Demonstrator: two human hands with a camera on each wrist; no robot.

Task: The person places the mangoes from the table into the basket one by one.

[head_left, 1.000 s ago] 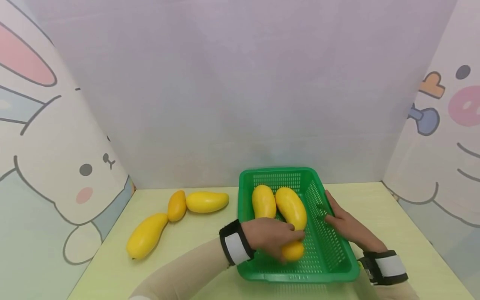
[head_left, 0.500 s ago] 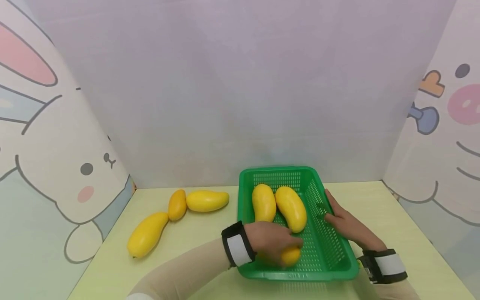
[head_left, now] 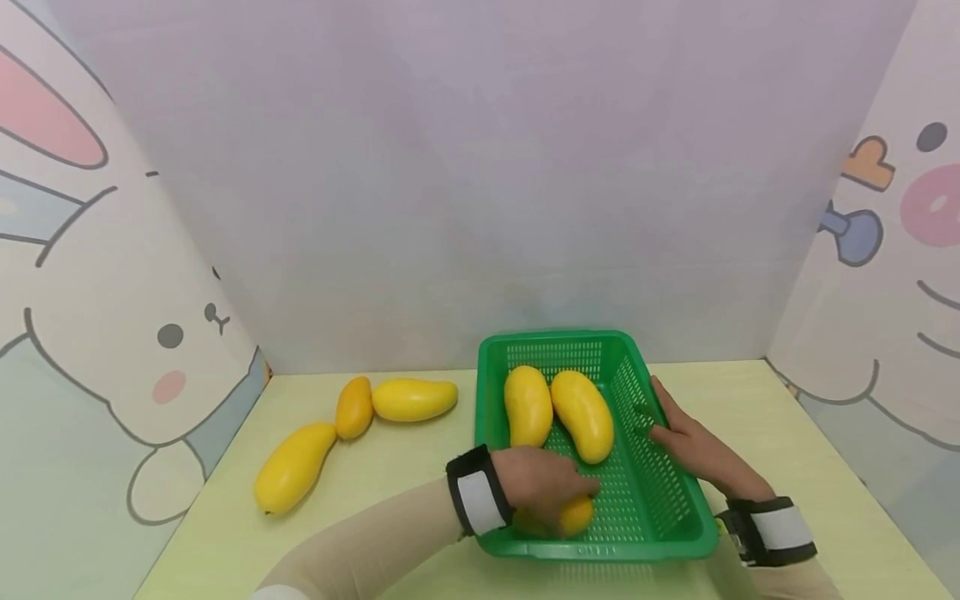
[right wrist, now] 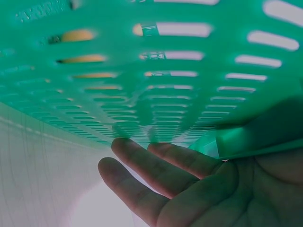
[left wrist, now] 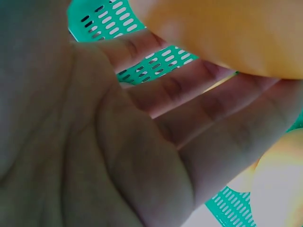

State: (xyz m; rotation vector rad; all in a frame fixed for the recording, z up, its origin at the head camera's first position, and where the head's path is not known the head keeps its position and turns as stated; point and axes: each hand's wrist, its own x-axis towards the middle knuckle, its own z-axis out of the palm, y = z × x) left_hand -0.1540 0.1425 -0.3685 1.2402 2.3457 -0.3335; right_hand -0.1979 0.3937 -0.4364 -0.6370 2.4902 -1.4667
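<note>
My left hand point(head_left: 542, 485) reaches into the front left of a green plastic basket point(head_left: 596, 551) and holds a yellow-orange mango point(head_left: 577, 517). Its fingertips pass behind this mango point(left wrist: 236, 35) in the left wrist view; the thumb is out of sight there. Two larger yellow mangoes, one on the left point(head_left: 528, 407) and one on the right point(head_left: 583, 417), lie at the back of the basket. On the basket's right wall, my right hand point(head_left: 701, 450) grips the rim, thumb inside and fingers outside. The right wrist view shows those fingers point(right wrist: 151, 170) along the slotted wall.
Left of the basket, on the pale yellow table point(head_left: 405, 467), lie a large yellow mango point(head_left: 294, 468), a small orange mango point(head_left: 354, 407) and another yellow mango point(head_left: 414, 400). A plain cloth wall point(head_left: 450, 183) rises behind, with cartoon-printed panels at both sides.
The left hand and its mango have shifted slightly left and toward the basket's front left. The right hand stays on the rim, and the other mangoes have not moved.
</note>
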